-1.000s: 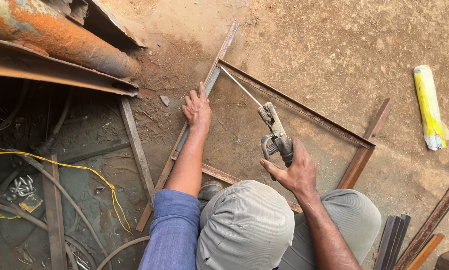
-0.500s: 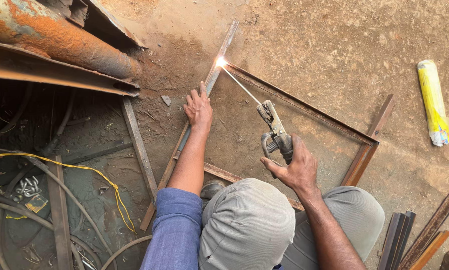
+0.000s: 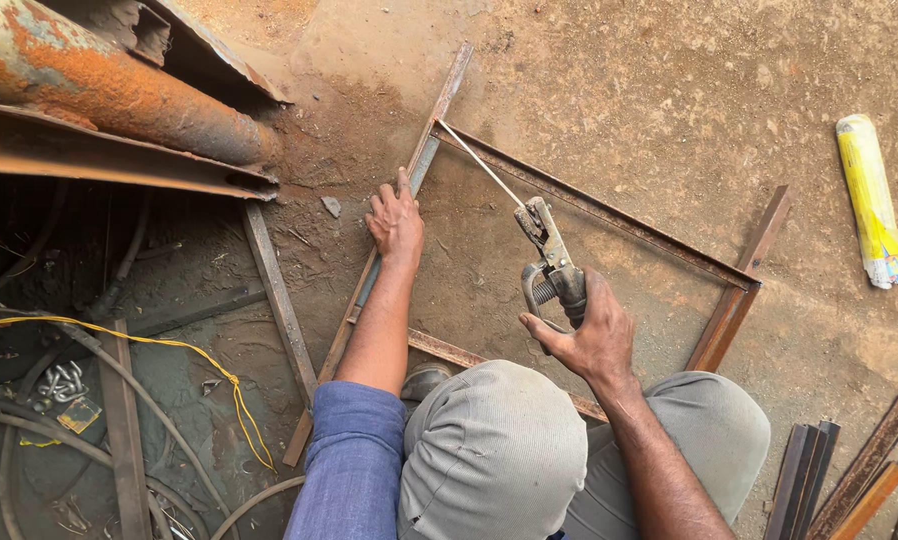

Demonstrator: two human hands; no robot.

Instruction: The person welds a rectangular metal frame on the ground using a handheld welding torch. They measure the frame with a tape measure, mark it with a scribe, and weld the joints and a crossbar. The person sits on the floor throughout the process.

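Crouching person, grey cap (image 3: 494, 450) and blue sleeve (image 3: 354, 465) nearest the camera. Right hand (image 3: 589, 335) closed around electrode holder (image 3: 549, 265), worn grey metal with a spring at the grip. Rod (image 3: 479, 163) thin, straight, running up-left from the holder, its tip touching the frame's far-left corner. Left hand (image 3: 396, 220) flat, fingers spread, pressing on the left bar. Frame (image 3: 609, 215): rusty angle iron, rectangular, lying on the dirt floor. Yellow roll (image 3: 869, 200) well apart, far right. Rusty pipe (image 3: 109, 90) far left.
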